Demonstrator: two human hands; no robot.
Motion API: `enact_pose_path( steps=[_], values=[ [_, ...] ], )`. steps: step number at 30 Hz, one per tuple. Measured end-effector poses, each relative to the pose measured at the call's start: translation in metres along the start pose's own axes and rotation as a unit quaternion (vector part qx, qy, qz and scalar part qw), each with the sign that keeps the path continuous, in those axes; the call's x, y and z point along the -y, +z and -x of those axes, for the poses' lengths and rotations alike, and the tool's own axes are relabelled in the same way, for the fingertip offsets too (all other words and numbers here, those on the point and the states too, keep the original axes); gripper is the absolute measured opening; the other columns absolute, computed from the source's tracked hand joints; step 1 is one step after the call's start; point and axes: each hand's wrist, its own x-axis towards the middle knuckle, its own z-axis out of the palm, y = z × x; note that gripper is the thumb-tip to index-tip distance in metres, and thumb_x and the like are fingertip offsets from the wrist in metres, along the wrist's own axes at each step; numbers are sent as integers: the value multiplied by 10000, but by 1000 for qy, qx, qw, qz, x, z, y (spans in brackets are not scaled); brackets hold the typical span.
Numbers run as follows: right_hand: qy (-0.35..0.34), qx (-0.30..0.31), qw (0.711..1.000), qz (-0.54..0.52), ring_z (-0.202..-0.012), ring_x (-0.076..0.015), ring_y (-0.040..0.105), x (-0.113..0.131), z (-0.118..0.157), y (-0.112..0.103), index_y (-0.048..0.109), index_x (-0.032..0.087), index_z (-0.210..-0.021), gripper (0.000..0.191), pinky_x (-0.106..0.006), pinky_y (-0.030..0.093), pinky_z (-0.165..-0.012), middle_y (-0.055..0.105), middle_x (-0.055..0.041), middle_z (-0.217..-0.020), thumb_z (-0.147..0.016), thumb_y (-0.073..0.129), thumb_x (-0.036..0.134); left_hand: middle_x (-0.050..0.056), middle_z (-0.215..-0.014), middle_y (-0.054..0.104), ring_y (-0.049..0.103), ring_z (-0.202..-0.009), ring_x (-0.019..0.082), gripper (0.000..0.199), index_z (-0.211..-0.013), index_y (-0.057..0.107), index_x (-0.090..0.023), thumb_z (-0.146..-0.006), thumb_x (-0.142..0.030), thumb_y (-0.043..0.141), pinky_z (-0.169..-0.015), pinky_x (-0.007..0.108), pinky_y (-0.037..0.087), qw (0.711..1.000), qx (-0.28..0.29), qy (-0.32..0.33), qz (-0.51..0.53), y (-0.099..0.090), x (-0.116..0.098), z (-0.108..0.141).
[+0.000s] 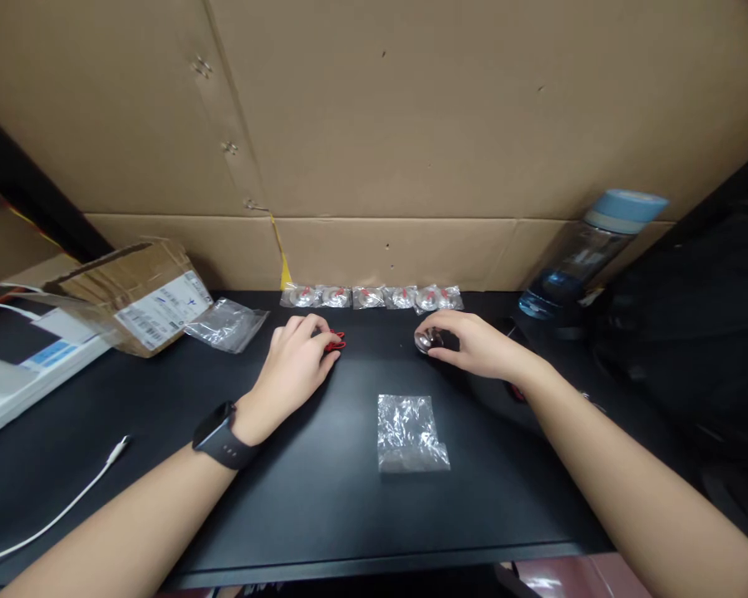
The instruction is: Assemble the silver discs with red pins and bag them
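My left hand (296,357), with a dark watch on its wrist, is closed on a small red cord bundle (335,341) over the black table (324,498). To the right, my right hand (467,342) grips a shiny round metal piece (426,339) between thumb and fingers. A flat clear plastic bag (408,436) lies between my forearms, nearer the front edge. Behind both hands, several bagged round silver pieces with red bits (368,296) form a row along the cardboard wall.
An opened cardboard box (155,303) and another clear bag (228,324) are at the left, with a white power strip (37,374) and a white cable (68,508). A blue-lidded bottle (583,257) leans at the back right beside a black bag (691,332).
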Motion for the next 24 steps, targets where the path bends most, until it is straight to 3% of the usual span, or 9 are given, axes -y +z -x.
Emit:
enact_pose_path(
  steps=[10,15,18,24],
  values=[
    [-55,-20,998,-36,-1034,-230,675,31,1,1,682,266,-1163,299,-394,544,-948,721,-53,-1135,-876,724,192,58,-1144,663,502,-1123,289,45,-909,708,-239,-944,-267,705,-839,396,341,998,3,-13,55,9,-7,3],
    [-49,-66,994,-72,-953,-200,674,47,1,10,680,247,-1140,347,-359,556,-894,710,-43,-1086,-814,736,142,31,-1067,710,539,-1112,250,91,-978,633,-228,-1031,-244,561,-885,403,300,993,21,6,116,-2,-24,3],
    [-41,-110,987,-105,-933,-192,672,59,0,17,663,250,-1172,407,-338,559,-837,706,-40,-1105,-787,746,148,-6,-1028,733,583,-1082,218,70,-984,635,-240,-1027,-238,580,-894,389,287,983,26,21,183,-13,-39,5],
    [-12,-154,972,-177,-917,-194,697,86,0,33,628,261,-1223,500,-314,548,-722,716,-29,-1090,-752,766,166,-29,-978,766,655,-1023,206,59,-984,710,-265,-936,-249,741,-845,369,288,976,-61,21,207,-29,-53,10]
  ],
)
